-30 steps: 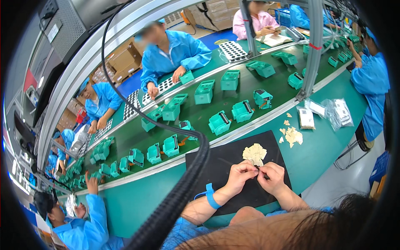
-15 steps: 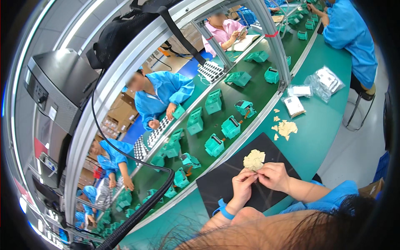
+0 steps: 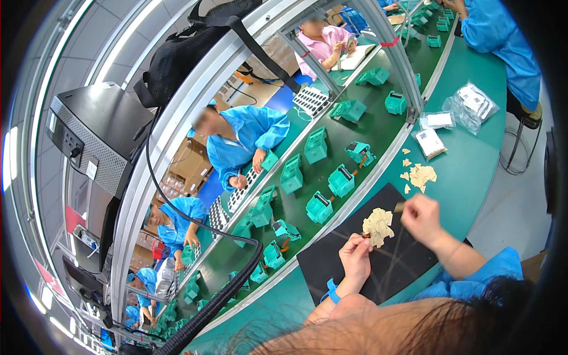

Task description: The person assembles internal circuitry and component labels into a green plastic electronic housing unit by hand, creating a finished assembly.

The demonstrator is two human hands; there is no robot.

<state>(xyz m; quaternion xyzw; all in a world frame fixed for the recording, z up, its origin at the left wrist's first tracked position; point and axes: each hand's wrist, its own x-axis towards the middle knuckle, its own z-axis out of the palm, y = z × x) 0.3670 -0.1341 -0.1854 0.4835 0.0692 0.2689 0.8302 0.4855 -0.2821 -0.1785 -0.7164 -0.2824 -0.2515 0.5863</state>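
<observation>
Small reddish-brown piece point(image 3: 366, 236), one, pinched between thumb and forefinger of the left hand point(image 3: 355, 258), at the near left edge of the pile of cream flat pieces point(image 3: 377, 227); too small to identify further. Thin olive-tan tab point(image 3: 399, 207), one, blurred, apparently gripped in the closed fingertips of the right hand point(image 3: 421, 218), at the pile's right side, apart from the left hand. Handling note, by judgement: parts this slight are best taken by their edges with light pressure, facing checked in the fingertips, and kept clear of the loose pieces, which could scatter. The pile lies on the black mat point(image 3: 405, 257). Farther right, on the green tabletop point(image 3: 467, 171): second heap of cream pieces point(image 3: 422, 176), scattered; beyond it, clear bag with cream contents point(image 3: 429, 144), flat white packet point(image 3: 438, 120), larger clear bag point(image 3: 473, 103). Far left: conveyor belt point(image 3: 374, 129) carrying green plastic housings point(image 3: 319, 208).
</observation>
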